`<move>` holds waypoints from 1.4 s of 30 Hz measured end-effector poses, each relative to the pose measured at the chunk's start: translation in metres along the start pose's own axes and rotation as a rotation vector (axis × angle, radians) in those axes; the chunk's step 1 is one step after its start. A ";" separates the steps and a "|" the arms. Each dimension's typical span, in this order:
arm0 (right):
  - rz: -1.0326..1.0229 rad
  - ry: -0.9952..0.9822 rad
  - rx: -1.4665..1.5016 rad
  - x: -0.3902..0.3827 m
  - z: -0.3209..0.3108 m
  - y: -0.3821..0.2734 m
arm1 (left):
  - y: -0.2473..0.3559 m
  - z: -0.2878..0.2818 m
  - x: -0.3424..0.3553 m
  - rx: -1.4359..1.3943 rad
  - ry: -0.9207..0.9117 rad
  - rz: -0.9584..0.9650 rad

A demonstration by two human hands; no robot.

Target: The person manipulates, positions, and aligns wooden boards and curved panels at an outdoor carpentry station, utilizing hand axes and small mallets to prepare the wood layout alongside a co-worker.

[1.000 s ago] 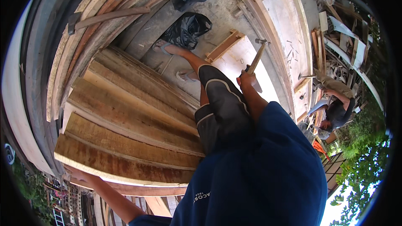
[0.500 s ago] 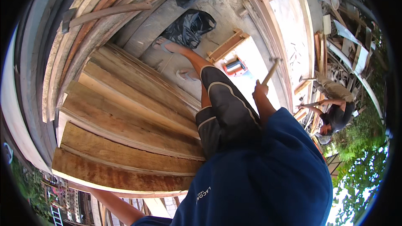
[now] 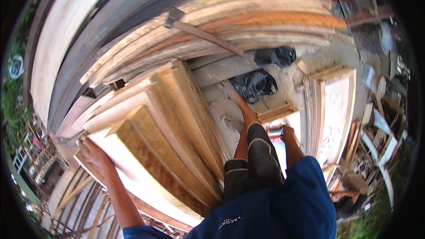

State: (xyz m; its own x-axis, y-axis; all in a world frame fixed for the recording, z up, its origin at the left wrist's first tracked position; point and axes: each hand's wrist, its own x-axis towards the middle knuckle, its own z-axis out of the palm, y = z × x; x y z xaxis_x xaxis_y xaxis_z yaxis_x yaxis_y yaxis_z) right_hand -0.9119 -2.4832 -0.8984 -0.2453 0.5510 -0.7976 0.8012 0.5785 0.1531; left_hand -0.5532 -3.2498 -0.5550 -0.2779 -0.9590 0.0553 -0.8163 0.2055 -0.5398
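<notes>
My left hand [image 3: 95, 156] is at the far end of the outermost wooden plank [image 3: 137, 170] in a leaning stack, its fingers bent over the plank's edge. The plank's broad pale face shows, brightly lit. Beside it several thick brown planks [image 3: 152, 139] lean together, rough edges upward. On my other side, my right hand [image 3: 288, 133] is closed beside a red and grey tool [image 3: 276, 135] on a pale surface. Blur and the hand's angle hide what is in that fist.
A hammer-like tool with a wooden handle [image 3: 206, 36] lies across long stacked boards [image 3: 274, 17]. Black plastic bags [image 3: 254, 86] lie near my feet. Framed panels [image 3: 334, 110] stand to the right, with scrap wood [image 3: 385, 146] and another person [image 3: 349, 199] beyond.
The view has swung left. My left hand, previously hidden behind the planks, now shows at their end, and the outer plank's pale face is exposed. The stick in my right hand no longer shows.
</notes>
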 end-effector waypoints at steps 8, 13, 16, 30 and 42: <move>-1.186 -0.005 -0.402 -0.170 0.142 -0.261 | 0.045 -0.028 -0.008 -0.503 0.043 -0.402; -1.379 -0.117 -0.458 -0.276 0.190 -0.383 | 0.056 -0.055 -0.012 -0.589 0.086 -0.373; -1.403 -0.211 -0.434 -0.335 0.216 -0.421 | 0.056 -0.038 -0.021 -0.491 0.012 -0.409; -1.585 0.040 -0.550 -0.379 0.250 -0.455 | 0.041 -0.086 -0.013 -0.648 0.050 -0.497; -0.754 -0.805 0.445 -0.610 0.310 -0.674 | 0.053 -0.084 -0.003 -0.635 -0.049 -0.458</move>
State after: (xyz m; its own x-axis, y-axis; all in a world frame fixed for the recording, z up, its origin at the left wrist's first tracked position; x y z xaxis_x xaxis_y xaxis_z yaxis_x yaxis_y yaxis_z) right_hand -1.1333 -3.3956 -0.6953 -0.4496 -0.4672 -0.7613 0.7602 0.2473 -0.6008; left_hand -0.6384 -3.2193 -0.5129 0.1674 -0.9796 0.1112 -0.9815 -0.1549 0.1128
